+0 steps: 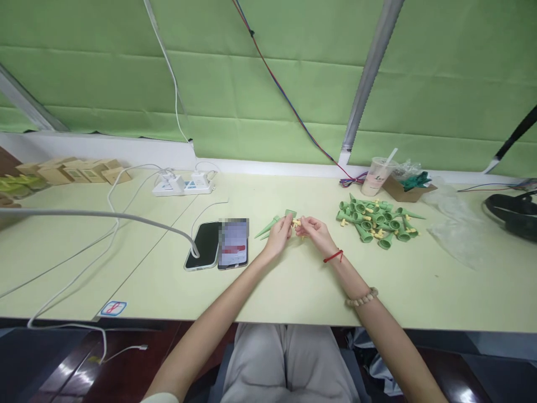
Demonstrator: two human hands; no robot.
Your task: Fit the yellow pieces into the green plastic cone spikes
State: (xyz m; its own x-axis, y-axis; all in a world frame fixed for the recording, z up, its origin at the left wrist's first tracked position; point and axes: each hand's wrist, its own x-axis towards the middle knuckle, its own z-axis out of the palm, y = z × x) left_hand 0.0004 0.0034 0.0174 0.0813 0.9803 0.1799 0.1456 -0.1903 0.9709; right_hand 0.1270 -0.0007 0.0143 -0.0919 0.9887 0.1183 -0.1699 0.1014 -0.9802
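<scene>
My left hand (280, 236) and my right hand (315, 230) meet over the table, fingertips pinched from either side on a small yellow plastic fitting (296, 222). Part of the fitting is hidden by the fingers. Right behind my left fingertips a green plastic piece (290, 212) shows; whether that hand touches it I cannot tell. Green cone-shaped spikes (267, 228) lie beside my left hand, tips pointing left. Under my right fingers a bit of yellow shows near the tabletop. To the right lies a pile of hollow green spikes (367, 218) mixed with small yellow fittings (381, 233).
Two phones, one dark (205, 243) and one lit (234, 246), lie left of my hands. Behind them are a power strip (184, 187) and white cables. A drink cup (376, 176), a cardboard box (405, 191) and clear plastic bags (455, 238) stand or lie at right. Wooden blocks (79, 170) sit far left.
</scene>
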